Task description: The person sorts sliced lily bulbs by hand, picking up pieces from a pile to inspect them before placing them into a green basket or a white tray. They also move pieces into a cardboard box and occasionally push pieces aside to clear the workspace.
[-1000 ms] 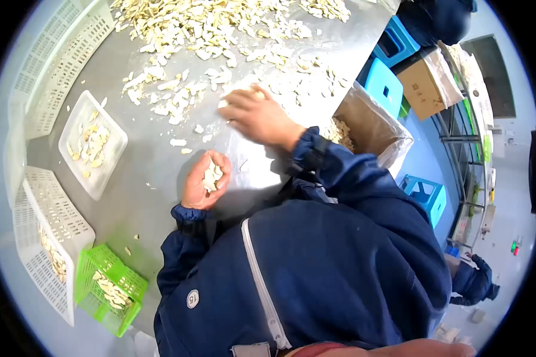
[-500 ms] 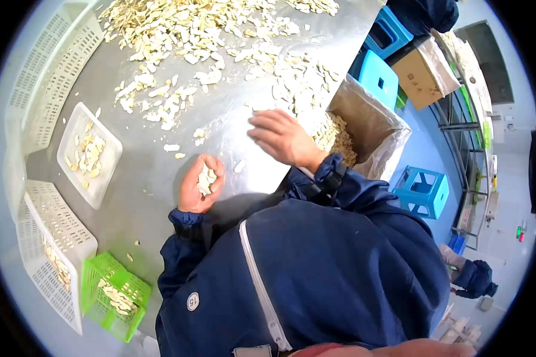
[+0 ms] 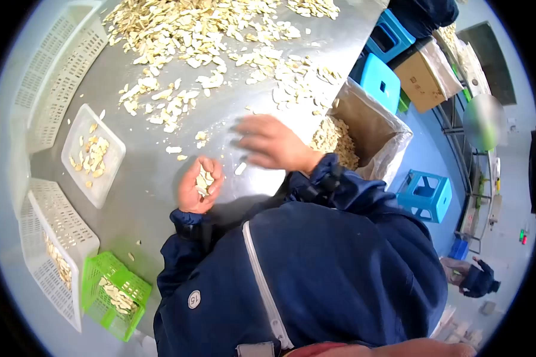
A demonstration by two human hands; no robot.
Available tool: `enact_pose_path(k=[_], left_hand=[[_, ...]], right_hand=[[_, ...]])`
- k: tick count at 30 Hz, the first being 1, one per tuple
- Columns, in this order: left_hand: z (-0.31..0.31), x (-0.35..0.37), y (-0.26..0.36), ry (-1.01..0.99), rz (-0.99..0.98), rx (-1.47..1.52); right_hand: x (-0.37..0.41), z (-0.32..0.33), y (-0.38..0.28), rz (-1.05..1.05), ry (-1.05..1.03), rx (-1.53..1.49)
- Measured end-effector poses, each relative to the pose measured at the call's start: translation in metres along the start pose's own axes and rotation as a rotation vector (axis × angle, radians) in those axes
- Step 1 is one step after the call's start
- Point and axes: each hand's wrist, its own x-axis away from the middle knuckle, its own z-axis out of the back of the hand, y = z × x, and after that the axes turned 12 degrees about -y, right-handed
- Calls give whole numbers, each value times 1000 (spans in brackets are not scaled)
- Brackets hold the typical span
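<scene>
My left hand point(image 3: 199, 185) is curled around several pale dried slices point(image 3: 204, 180), palm up just above the metal table point(image 3: 155, 226). To its right, my right hand point(image 3: 277, 144) is over the table near its edge, with fingers stretched out and blurred at the tips. I see nothing held in it. A single slice point(image 3: 240, 169) lies between the two hands. Beyond them a loose group of slices point(image 3: 304, 83) is spread near the table's right edge, and a large heap of slices point(image 3: 184, 30) covers the far part.
A lined box point(image 3: 378, 128) holding slices point(image 3: 336, 143) stands against the right edge. On the left are a white tray point(image 3: 110, 172), white perforated baskets point(image 3: 71, 220) and a green basket point(image 3: 92, 268). Blue stools point(image 3: 438, 193) and a cardboard box point(image 3: 420, 71) stand on the floor; another person point(image 3: 479, 279) is farther off.
My right hand has moved left, away from the table edge. Fewer slices lie on the table beside the lined box. My left hand stays closed around its slices.
</scene>
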Motion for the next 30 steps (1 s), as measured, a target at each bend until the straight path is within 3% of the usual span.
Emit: enact_pose_path(k=[3, 7, 9, 11, 13, 15, 18, 21, 25, 27, 30], left_hand=[[3, 3, -3, -41, -79, 23], [6, 3, 1, 54, -238, 126], [6, 2, 1, 154, -254, 149], [11, 2, 1, 119, -233, 140], [17, 2, -1, 101, -211, 143], [17, 2, -1, 100, -218, 158], [17, 0, -1, 92, -232, 177], [13, 1, -1, 102, -227, 211], [18, 4, -1, 47, -213, 100], [15, 5, 0, 128, -198, 80], [22, 2, -2, 164, -172, 99]], right_hand=[[-45, -35, -35, 168, -142, -27], [-73, -44, -22, 179, -182, 121], [-83, -41, 0, 132, -79, 125], [-89, -34, 38, 76, 54, 72], [-94, -15, 65, 34, 133, 209], [-101, 5, 64, -61, 123, 255], [-133, 24, 57, -3, -63, -18], [-187, 35, 76, 22, 39, -12], [-261, 46, 167, -222, 131, 121], [-289, 55, 198, -412, 23, 339], [-314, 60, 222, -552, -138, 188]])
